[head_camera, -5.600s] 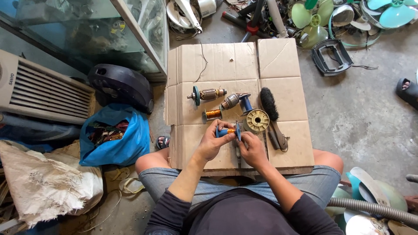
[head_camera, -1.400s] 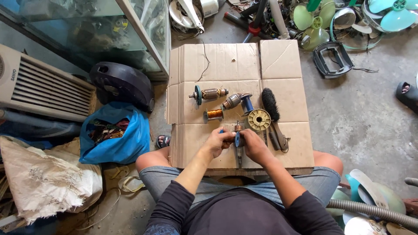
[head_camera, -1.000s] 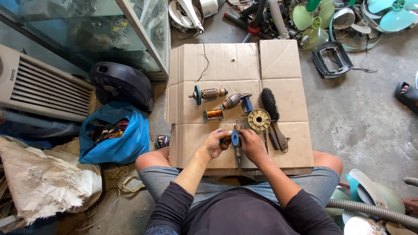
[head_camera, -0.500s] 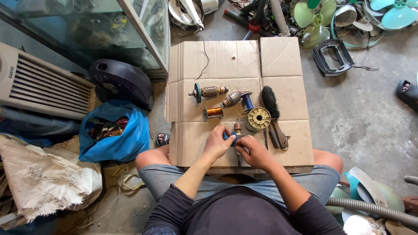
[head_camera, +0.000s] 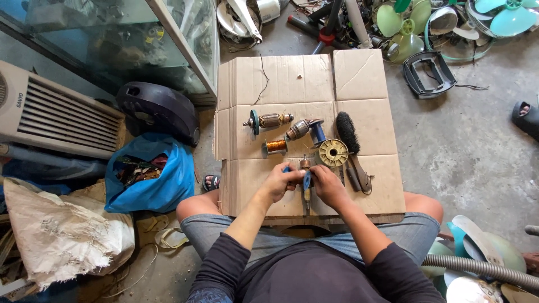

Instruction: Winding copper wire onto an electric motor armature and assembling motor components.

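I sit at a flattened cardboard sheet [head_camera: 292, 84] on the ground. My left hand [head_camera: 279, 180] and my right hand [head_camera: 327, 185] meet over its near edge, both closed on a small motor rotor with a blue disc [head_camera: 306, 180] and a shaft pointing toward me. Just beyond my hands lie a copper wire spool [head_camera: 275, 146], a motor armature with a teal fan [head_camera: 268, 120], a second armature with a blue end [head_camera: 306, 129], a yellow round slotted part [head_camera: 333, 152] and a black brush [head_camera: 349, 133].
A blue bag of scrap [head_camera: 149, 175] and a black housing [head_camera: 159, 111] lie to my left, beside a glass cabinet [head_camera: 112, 39] and a white grille unit [head_camera: 50, 112]. Green fan blades [head_camera: 400, 25] and a black frame [head_camera: 429, 73] lie far right. A grey hose [head_camera: 483, 268] runs by my right knee.
My hands have stayed at the cardboard's near edge, turning the small blue-disc rotor between them. The parts on the cardboard have not moved.
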